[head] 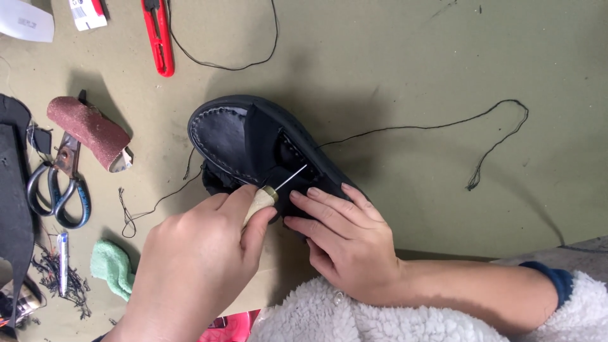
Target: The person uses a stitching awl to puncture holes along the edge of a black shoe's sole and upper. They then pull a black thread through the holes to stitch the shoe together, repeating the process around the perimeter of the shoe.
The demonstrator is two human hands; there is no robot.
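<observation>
The left hand (196,266) pinches the wooden handle of a stitching awl (269,193), its thin needle driven into a black leather shoe (253,142) lying sole-down on the table (411,69). The right hand (345,237) lies flat with fingers pressed together on the shoe's rear, pinning it. The upper looks soft and pliable, the sole stiffer and the surer place to grip. Black thread (443,126) trails away; scissors (60,183) lie at the left edge.

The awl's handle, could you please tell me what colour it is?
The awl handle is pale tan wood, gripped in the left hand; the head view shows it best.
</observation>
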